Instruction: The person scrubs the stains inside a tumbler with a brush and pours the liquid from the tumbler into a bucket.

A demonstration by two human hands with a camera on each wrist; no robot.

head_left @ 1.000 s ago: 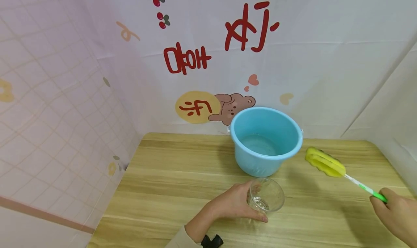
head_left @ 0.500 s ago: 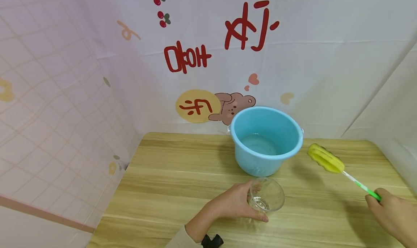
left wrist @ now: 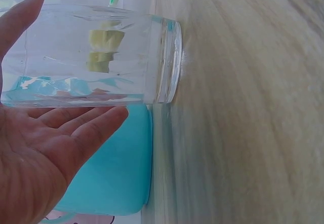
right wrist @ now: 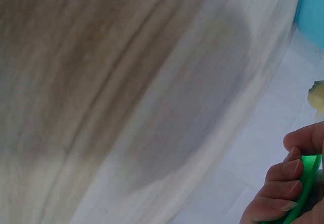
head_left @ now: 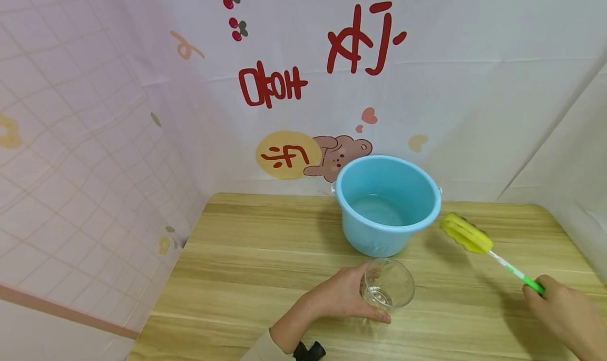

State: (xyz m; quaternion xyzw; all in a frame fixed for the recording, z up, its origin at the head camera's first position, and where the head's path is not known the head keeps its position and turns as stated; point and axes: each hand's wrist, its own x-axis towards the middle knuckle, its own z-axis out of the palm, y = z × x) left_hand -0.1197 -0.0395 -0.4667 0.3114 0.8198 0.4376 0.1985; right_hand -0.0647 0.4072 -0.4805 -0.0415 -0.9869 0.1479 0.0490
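Note:
Upright on the wooden table stands a clear cup point(head_left: 392, 286). My left hand point(head_left: 342, 293) holds it from the left side, thumb on the near side and fingers round the far side. Seen in the left wrist view, the cup point(left wrist: 101, 57) lies sideways in the picture, its base on the tabletop. My right hand point(head_left: 561, 308) grips the green end of a sponge brush's handle. The brush's yellow sponge head point(head_left: 467, 233) hangs over the table, right of the bucket. The right wrist view shows fingers point(right wrist: 281, 188) curled round the green handle point(right wrist: 311, 171).
Behind the cup, a light blue bucket point(head_left: 377, 240) stands near the back edge, with a little water in its bottom. A black object point(head_left: 309, 351) shows below the left wrist. Printed cloth point(head_left: 474, 87) encloses the wooden table point(head_left: 246, 245) at the back and sides.
My right hand has moved left with the sponge brush, whose yellow head rose slightly, then came lower and closer to the bucket. The left hand and the cup have stayed still.

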